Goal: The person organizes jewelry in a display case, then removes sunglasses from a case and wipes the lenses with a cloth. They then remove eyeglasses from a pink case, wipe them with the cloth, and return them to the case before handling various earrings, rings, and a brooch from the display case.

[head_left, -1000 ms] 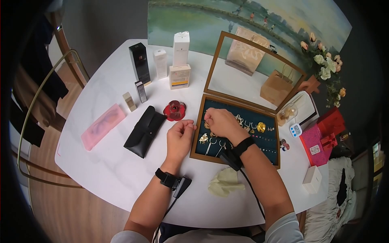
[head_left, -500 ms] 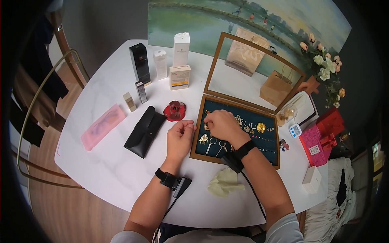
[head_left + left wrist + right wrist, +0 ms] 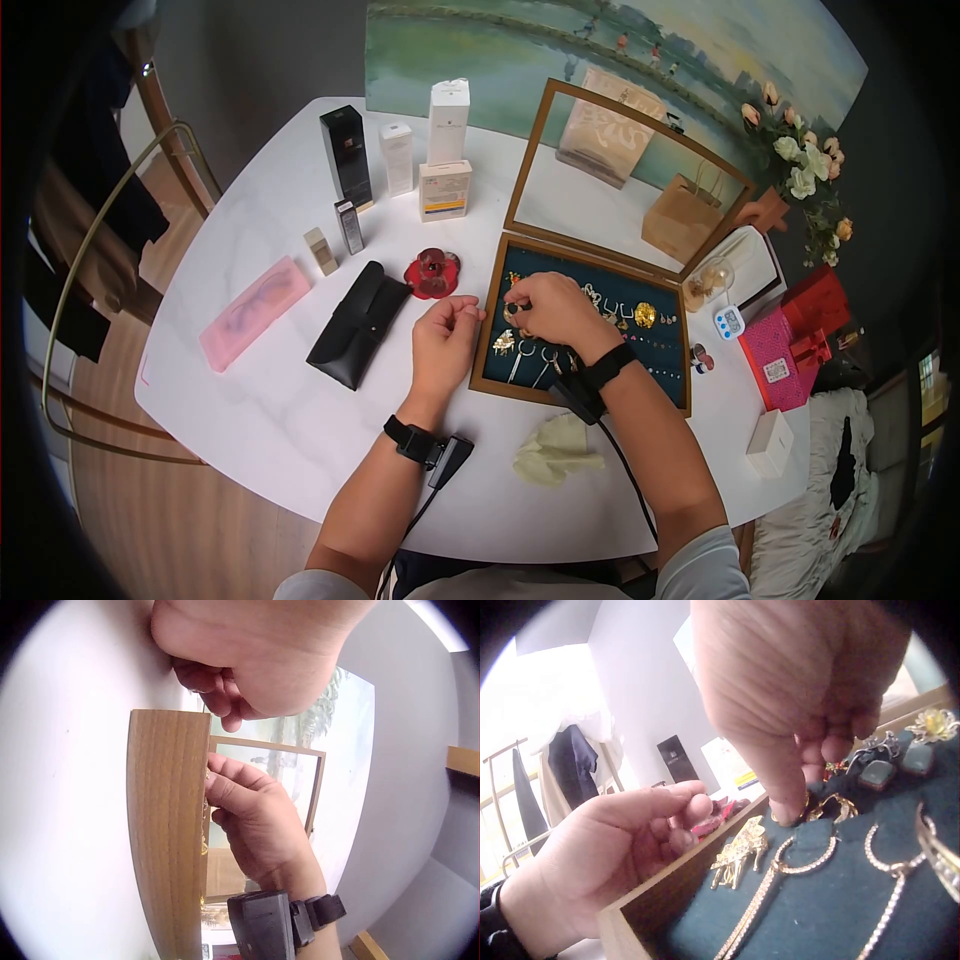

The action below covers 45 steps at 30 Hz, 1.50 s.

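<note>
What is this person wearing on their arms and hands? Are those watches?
Both hands are bare. Each wrist carries a black strap: the left wrist strap and right wrist strap each hold a small dark boxy device with a black cable trailing back toward the body. Light grey sleeves cover the upper arms.

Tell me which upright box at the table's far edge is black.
The tall black box at the row's left end; the three boxes to its right are white or cream.
</note>
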### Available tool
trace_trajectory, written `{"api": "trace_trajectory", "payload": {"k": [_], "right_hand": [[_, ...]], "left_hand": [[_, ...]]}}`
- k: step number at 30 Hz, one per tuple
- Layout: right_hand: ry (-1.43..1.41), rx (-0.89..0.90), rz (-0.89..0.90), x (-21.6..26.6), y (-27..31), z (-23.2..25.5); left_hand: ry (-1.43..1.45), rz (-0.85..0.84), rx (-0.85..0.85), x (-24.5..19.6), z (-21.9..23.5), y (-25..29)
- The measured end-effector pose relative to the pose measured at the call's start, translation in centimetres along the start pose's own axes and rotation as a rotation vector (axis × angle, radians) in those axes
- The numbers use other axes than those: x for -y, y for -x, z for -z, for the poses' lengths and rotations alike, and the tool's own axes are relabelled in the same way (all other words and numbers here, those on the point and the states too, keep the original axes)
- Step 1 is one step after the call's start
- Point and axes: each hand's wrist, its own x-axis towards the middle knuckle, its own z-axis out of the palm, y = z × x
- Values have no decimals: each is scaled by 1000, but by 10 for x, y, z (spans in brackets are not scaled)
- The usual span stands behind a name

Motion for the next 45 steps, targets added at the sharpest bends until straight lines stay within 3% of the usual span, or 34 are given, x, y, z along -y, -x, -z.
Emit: {"api": "trace_trajectory", "payload": {"k": [13, 15, 19, 22, 34, 36, 39, 43, 45], "right_hand": [[-151, 18, 13, -8, 1, -3], [-76, -32, 88, -11, 1, -5], [-173, -110, 74, -12, 4, -8], [-142, -88, 25, -10, 6, -5], [46, -209, 136, -8, 6, -13], [61, -151, 10, -3, 6, -12], [112, -179, 62, -1, 9, -9], [49, -157, 58, -4, 10, -5], [-10, -248, 63, -9, 11, -4]], "left_hand": [[-14, -9, 6, 1, 0, 0], [-12, -13, 6, 3, 0, 0], [0, -11, 0, 3, 0, 0], [1, -4, -1, 1, 0, 0], [-11, 0, 0, 1, 0, 0], [-10, -3, 1, 2, 0, 0], [-12, -5, 3, 2, 1, 0], [-9, -3, -3, 0, 0, 0], [-1, -3, -2, 0, 1, 0]]}}
